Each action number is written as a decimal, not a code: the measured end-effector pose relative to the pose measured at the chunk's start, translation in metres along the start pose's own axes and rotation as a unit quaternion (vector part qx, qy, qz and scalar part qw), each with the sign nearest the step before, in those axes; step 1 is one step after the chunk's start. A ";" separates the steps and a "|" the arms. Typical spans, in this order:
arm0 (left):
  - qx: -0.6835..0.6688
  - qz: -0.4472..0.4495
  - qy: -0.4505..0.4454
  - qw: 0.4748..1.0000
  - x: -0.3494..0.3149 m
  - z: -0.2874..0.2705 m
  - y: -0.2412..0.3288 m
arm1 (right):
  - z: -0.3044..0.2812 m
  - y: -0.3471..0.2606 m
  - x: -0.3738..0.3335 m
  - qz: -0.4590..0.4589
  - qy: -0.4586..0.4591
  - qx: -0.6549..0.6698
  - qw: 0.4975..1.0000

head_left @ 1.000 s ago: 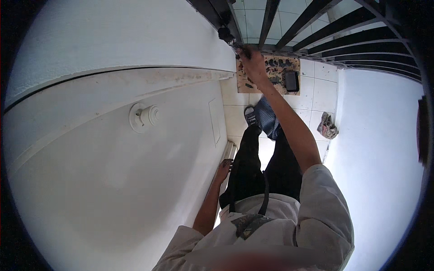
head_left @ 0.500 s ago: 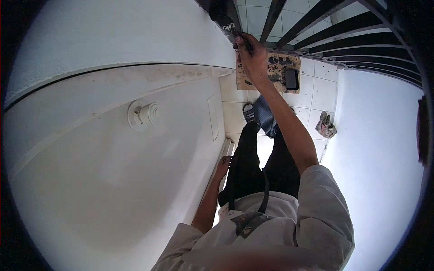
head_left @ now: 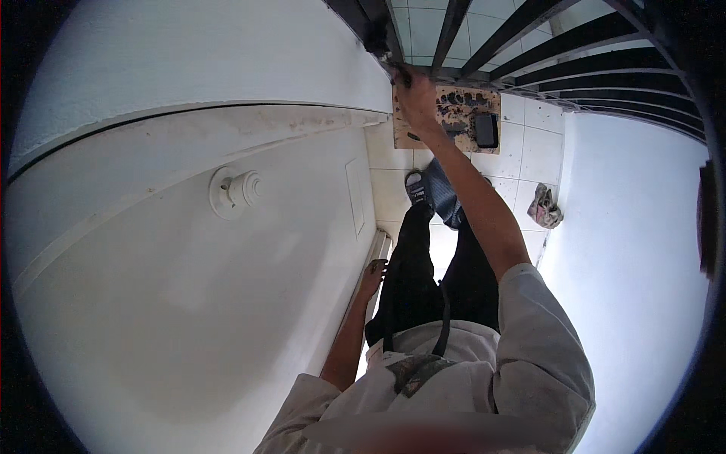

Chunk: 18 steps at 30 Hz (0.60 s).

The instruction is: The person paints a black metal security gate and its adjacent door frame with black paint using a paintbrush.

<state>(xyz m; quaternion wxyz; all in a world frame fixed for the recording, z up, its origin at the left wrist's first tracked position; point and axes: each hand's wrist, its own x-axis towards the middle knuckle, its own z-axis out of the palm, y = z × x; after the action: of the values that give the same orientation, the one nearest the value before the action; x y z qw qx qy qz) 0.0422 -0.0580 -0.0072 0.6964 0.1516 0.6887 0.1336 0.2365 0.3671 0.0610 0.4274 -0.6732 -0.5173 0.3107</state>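
Note:
My right hand [head_left: 417, 97] reaches forward, its fingers closed round a dark, paint-smeared paintbrush [head_left: 406, 76]. The brush head is against or very close to the black metal frame [head_left: 387, 30] at the wall's edge; my fingers partly hide it. Beside my left thigh, my left hand [head_left: 372, 277] hangs low near the white door edge, fingers loosely extended with nothing visible in them. Dark smudges mark its fingers. Under my right hand, a paint-spattered piece of cardboard [head_left: 402, 140] lies on the floor, with a black rectangular tray [head_left: 486, 132] on it.
Black metal bars [head_left: 522, 34] fan across the far right. A large white panel [head_left: 189, 303] with a round white fitting [head_left: 246, 189] fills the left. A crumpled rag or bag [head_left: 544, 207] lies on the tiles by the right wall [head_left: 628, 250]. My slippered foot [head_left: 417, 187] stands before the cardboard.
My right hand has shifted slightly left, closer to the black frame, and the brush shows less beyond my fingers. My left hand has stayed nearly where it was.

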 end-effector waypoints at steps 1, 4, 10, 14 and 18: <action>0.007 -0.014 0.005 1.000 0.001 -0.001 -0.003 | -0.003 -0.013 0.002 0.035 -0.025 0.057 0.997; 0.019 -0.020 0.009 1.000 0.004 -0.006 -0.009 | -0.014 -0.047 0.003 0.062 -0.047 0.156 0.985; 0.008 -0.017 0.021 1.000 0.009 -0.016 -0.010 | -0.025 -0.060 -0.006 -0.001 0.007 0.129 0.992; 0.011 0.010 0.012 1.000 0.012 -0.014 -0.006 | -0.006 -0.036 -0.005 -0.151 0.134 -0.003 0.979; 0.017 -0.001 0.008 1.000 0.008 -0.007 -0.002 | 0.013 0.008 -0.009 -0.162 0.109 -0.064 0.979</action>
<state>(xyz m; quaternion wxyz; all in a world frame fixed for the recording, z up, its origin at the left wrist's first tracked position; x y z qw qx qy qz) 0.0352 -0.0561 -0.0151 0.6881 0.1612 0.6968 0.1228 0.2265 0.3609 0.0482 0.4820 -0.6361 -0.5886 0.1287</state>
